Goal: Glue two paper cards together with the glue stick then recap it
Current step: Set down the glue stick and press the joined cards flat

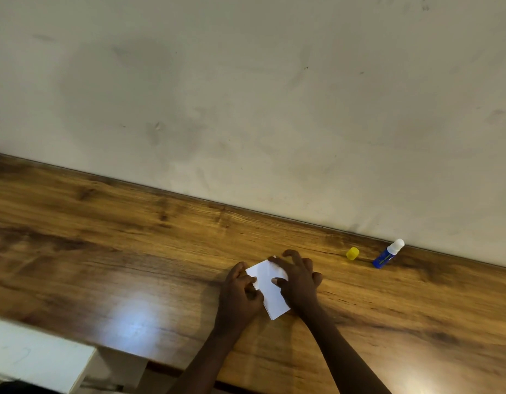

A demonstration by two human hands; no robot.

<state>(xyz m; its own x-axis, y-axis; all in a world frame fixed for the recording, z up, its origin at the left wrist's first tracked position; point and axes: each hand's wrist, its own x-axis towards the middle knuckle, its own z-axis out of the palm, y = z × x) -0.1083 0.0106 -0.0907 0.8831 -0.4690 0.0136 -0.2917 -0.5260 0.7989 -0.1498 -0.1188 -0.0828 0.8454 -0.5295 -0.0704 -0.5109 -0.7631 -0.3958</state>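
Note:
White paper cards (267,288) lie stacked on the wooden table (132,251), looking like one sheet. My left hand (240,297) rests on their left edge with curled fingers pinching the paper. My right hand (298,282) presses on their right side, fingers spread over the top corner. The blue glue stick (386,254) lies uncapped near the wall at the right, its white tip pointing up and right. Its yellow cap (352,253) sits apart, a little to the left of the stick.
A pale wall (246,95) runs along the table's far edge. A white ledge or shelf (38,362) shows at the lower left, below the table's near edge. Bare wood stretches to the left of my hands.

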